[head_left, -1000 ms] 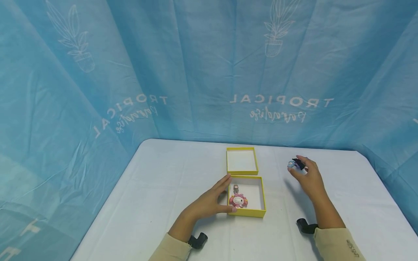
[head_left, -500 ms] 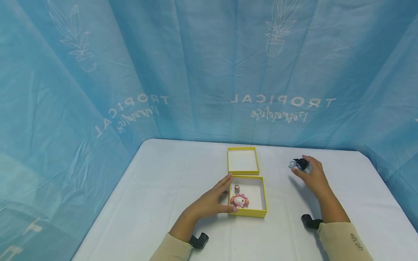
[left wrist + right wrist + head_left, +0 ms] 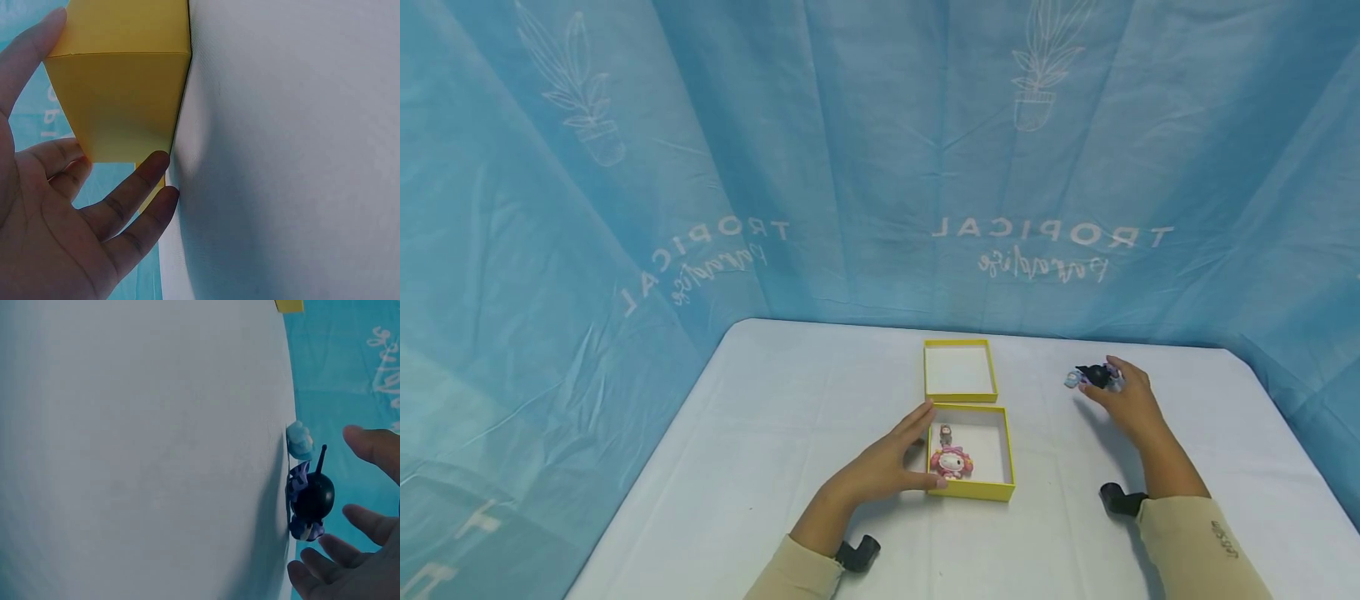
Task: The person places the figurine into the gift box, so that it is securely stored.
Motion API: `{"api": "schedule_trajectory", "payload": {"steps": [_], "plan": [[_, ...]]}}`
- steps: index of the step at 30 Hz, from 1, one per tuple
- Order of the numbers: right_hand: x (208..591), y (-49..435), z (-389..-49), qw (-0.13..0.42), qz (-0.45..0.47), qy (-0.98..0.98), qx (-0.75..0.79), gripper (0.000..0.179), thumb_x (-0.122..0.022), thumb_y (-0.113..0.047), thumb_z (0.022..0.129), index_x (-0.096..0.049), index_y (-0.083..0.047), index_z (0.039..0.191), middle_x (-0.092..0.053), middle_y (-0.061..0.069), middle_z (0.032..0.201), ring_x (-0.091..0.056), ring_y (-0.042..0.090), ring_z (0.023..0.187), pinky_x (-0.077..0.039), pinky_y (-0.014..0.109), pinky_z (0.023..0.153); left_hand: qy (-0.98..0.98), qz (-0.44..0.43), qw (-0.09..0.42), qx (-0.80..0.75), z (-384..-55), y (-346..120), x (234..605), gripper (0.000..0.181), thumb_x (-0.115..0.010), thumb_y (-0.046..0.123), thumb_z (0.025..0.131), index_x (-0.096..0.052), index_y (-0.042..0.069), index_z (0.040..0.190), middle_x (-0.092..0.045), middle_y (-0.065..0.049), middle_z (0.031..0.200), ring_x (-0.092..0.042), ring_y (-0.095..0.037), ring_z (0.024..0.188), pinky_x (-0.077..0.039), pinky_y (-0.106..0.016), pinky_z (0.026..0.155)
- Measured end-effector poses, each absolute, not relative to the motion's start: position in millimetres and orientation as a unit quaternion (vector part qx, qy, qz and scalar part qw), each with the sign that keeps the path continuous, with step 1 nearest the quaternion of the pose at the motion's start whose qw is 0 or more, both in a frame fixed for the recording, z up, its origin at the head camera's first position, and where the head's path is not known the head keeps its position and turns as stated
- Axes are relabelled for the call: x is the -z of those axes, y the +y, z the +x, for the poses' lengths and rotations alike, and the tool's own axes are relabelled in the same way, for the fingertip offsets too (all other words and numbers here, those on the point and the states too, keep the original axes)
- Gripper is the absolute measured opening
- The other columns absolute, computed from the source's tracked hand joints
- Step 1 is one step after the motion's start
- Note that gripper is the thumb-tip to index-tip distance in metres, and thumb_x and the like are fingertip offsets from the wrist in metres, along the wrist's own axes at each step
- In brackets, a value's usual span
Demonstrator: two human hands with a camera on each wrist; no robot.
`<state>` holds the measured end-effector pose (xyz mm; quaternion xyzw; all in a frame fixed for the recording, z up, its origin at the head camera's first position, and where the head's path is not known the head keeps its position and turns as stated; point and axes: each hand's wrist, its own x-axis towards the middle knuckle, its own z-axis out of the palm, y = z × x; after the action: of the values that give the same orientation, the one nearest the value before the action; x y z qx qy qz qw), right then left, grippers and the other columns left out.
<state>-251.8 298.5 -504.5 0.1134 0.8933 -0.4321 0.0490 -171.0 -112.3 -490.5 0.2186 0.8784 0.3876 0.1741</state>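
Eases rightward since earlier in head view, with right hand [image 3: 1133,407] released beside dark figurine [image 3: 1097,376] at right; grips yellow box [image 3: 973,490], lower centre, with left hand [image 3: 876,469]. Left wrist: pinches yellow box, upper left. Right wrist: spreads fingers near dark figurine, lower right.

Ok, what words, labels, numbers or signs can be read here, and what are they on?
"TROPICAL", mirrored, twice on the blue curtain
"Paradise", mirrored, beneath each
Right sleeve print: too small to read
Large letters, curtain's lower left: incomplete, unreadable
Wrist views: only fragments of curtain lettering
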Motion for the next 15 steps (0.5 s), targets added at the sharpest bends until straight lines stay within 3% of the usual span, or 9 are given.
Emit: {"api": "schedule_trajectory", "payload": {"steps": [9, 15], "plan": [[506.3, 305.4, -259.7, 0.087, 0.136, 0.891, 0.425, 0.099, -0.067, -0.044, 0.095, -0.006, -0.009, 0.163, 0.001, 0.035, 0.164, -0.012, 0.06, 0.148, -0.024, 0.076, 0.114, 0.878, 0.217, 0.175, -0.389, -170.8, -111.9, 490.0, 0.106, -0.08, 0.05, 0.083, -0.012, 0.038, 0.163, -0.001, 0.022, 0.17, -0.013, -0.024, 0.159, -0.023, -0.055, 0.126], [507.6, 306.7, -260.8, 0.094, 0.134, 0.893, 0.418, 0.096, -0.068, -0.042, 0.095, -0.01, -0.006, 0.163, -0.001, 0.035, 0.165, -0.012, 0.059, 0.149, -0.023, 0.075, 0.115, 0.877, 0.215, 0.176, -0.393, -170.1, -112.0, 488.5, 0.107, -0.08, 0.052, 0.082, -0.013, 0.035, 0.163, -0.001, 0.023, 0.169, -0.013, -0.025, 0.159, -0.022, -0.056, 0.126]]}}
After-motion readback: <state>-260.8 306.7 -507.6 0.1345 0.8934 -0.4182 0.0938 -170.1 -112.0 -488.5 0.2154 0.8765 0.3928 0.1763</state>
